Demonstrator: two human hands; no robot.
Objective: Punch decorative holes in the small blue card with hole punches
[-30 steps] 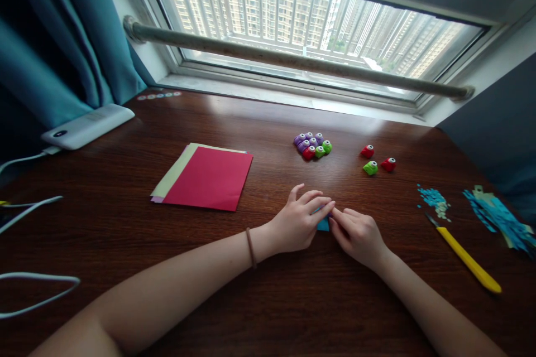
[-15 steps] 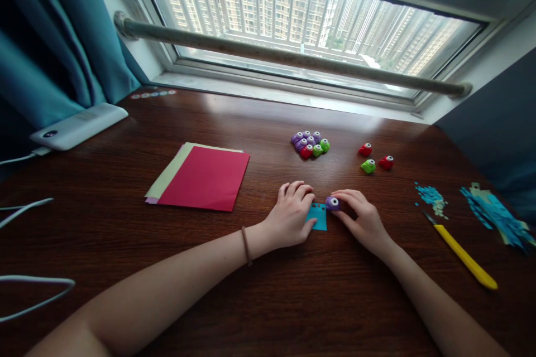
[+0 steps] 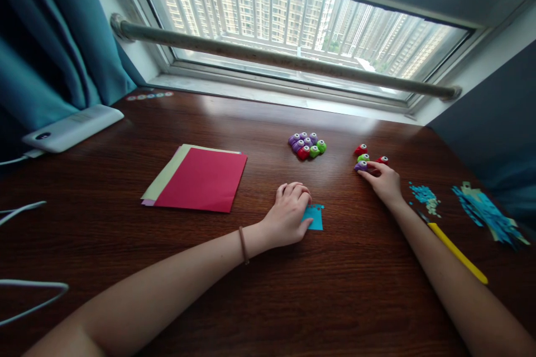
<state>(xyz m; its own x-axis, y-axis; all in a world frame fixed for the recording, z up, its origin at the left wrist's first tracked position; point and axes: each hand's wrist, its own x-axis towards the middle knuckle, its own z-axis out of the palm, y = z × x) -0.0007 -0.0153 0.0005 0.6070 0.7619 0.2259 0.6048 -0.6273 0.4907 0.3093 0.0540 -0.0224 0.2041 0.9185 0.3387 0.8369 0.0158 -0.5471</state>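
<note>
In my remote view of a brown desk [image 3: 201,290], a white device [image 3: 79,129] bears faint marking I cannot read. A white cord [image 3: 33,283] is cut off at left. The left hand [image 3: 290,215] rests, fingers close together, thumb apart, on blue paper [image 3: 315,218], hiding its left side. The right hand [image 3: 383,181], beside that paper half a second ago, now pinches a purple punch [image 3: 360,166] near a green punch [image 3: 363,157].

Around your left wrist [image 3: 253,241] you wear one thin brown band [image 3: 243,245], which looks plain and round. Your left forearm [image 3: 167,285], your right forearm [image 3: 439,262] and both of your hands are bare.
</note>
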